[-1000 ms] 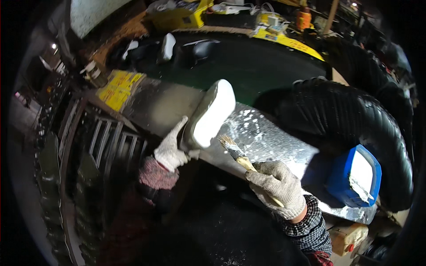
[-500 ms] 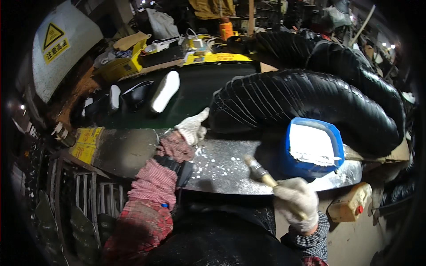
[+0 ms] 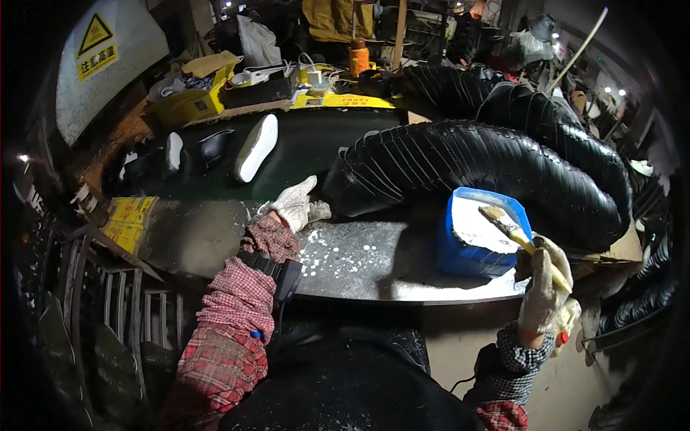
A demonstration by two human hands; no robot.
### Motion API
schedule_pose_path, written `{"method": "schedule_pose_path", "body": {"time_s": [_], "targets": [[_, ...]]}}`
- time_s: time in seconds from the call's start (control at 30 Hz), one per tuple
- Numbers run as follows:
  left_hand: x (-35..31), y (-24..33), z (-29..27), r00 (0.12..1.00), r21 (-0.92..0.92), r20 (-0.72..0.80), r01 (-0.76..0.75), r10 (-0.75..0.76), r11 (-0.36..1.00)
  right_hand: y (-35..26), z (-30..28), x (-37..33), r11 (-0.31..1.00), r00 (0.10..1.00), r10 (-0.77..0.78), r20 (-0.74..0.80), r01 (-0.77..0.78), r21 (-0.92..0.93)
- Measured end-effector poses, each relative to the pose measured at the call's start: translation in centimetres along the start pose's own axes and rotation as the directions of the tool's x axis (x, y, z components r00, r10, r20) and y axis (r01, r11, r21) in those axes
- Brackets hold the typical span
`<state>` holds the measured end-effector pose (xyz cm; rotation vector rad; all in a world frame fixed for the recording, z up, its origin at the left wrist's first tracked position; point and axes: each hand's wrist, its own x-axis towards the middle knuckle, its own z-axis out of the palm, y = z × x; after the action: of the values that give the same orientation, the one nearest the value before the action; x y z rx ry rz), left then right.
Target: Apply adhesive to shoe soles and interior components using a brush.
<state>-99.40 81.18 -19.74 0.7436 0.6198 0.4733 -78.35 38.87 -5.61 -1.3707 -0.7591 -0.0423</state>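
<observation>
I have the right hand (image 3: 550,276) closed around the pale handle of a brush (image 3: 523,238), at the right end of the metal desk (image 3: 402,287). The brush slants up and left from the grip, its bristles over the white liquid (image 3: 468,224) inside the blue tub (image 3: 471,264); I cannot tell whether they touch the liquid. The tub stands on the desk, just in front of a long, curved stack of black, ribbed pieces (image 3: 474,169).

My left hand (image 3: 295,205) is well apart from the right, partly open with a finger stretched out, and I see nothing in its grasp. It sits above the desk's far edge, near the left end of the black stack. Beyond it, on the dark green belt (image 3: 309,144), lie a white shoe sole (image 3: 256,149), a black shoe (image 3: 214,149) and a smaller white sole (image 3: 174,151).
</observation>
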Motion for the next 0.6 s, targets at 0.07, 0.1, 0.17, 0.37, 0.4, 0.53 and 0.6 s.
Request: {"method": "schedule_pose_path", "body": {"time_s": [0.07, 0.1, 0.17, 0.37, 0.4, 0.53, 0.6], "targets": [[-0.8, 0.0, 5.1, 0.996, 0.021, 0.021, 0.083, -0.084, 0.996, 0.4, -0.6, -0.3, 0.999, 0.998, 0.018, -0.060, -0.021, -0.046], [-2.0, 0.4, 6.6, 0.993, 0.033, 0.002, 0.121, -0.121, 0.992, 0.6, -0.6, 0.0, 0.998, 0.995, 0.000, -0.097, -0.005, -0.060], [-1.6, -0.1, 4.9, 0.987, 0.020, -0.006, 0.163, -0.163, 0.986, -0.3, -0.2, 0.1, 0.998, 0.995, 0.036, -0.093, -0.041, -0.049], [-5.6, -0.1, 6.6, 0.968, -0.243, -0.251, -0.072, 0.008, 0.967, 0.0, 0.1, 1.0, 0.993, 0.994, -0.034, -0.101, 0.022, -0.116], [-7.9, 0.5, 6.2, 0.962, -0.323, -0.266, -0.144, 0.056, 0.935, -0.1, 0.2, 1.7, 0.985, 0.982, -0.085, -0.168, 0.057, -0.164], [-17.8, 3.9, 4.7, 0.870, -0.325, -0.483, -0.280, 0.097, 0.903, 0.6, -0.8, 4.4, 0.936, 0.999, 0.038, 0.018, -0.029, -0.352], [-20.9, 2.9, -0.6, 0.933, -0.538, -0.060, -0.328, 0.354, 0.776, 1.6, 0.2, 5.2, 0.907, 0.997, 0.060, 0.043, -0.037, -0.419]]}}
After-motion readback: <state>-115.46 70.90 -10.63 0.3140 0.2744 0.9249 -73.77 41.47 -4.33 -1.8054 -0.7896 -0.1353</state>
